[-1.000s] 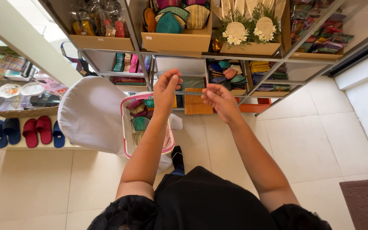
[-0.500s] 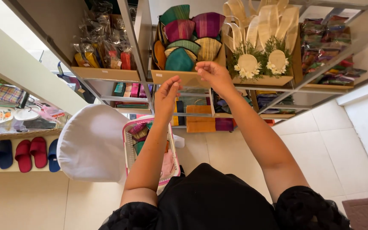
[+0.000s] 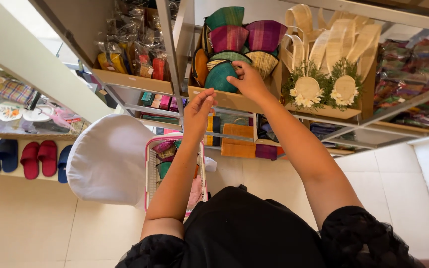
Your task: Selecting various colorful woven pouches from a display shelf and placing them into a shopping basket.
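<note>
A cardboard shelf box [image 3: 234, 100] holds several woven half-round pouches in teal, purple, orange and straw colours. My right hand [image 3: 248, 80] reaches into it, with the fingers closed over the top edge of a teal pouch [image 3: 218, 78]. My left hand [image 3: 199, 106] hovers just below the box's front edge with loosely curled fingers and nothing in it. Below my left forearm stands a pink-rimmed wire basket [image 3: 149, 171] with woven items inside.
A white rounded seat back [image 3: 107, 159] stands left of the basket. The neighbouring boxes hold straw fans with flowers [image 3: 323, 89] and wrapped packets [image 3: 130, 62]. Folded fabrics fill the lower shelves [image 3: 239, 144]. Red and blue slippers [image 3: 21, 158] lie on a low shelf at the left.
Both hands have risen from the lower shelf level to the box of pouches. My right hand has come down onto the teal pouch, and the view has tilted up.
</note>
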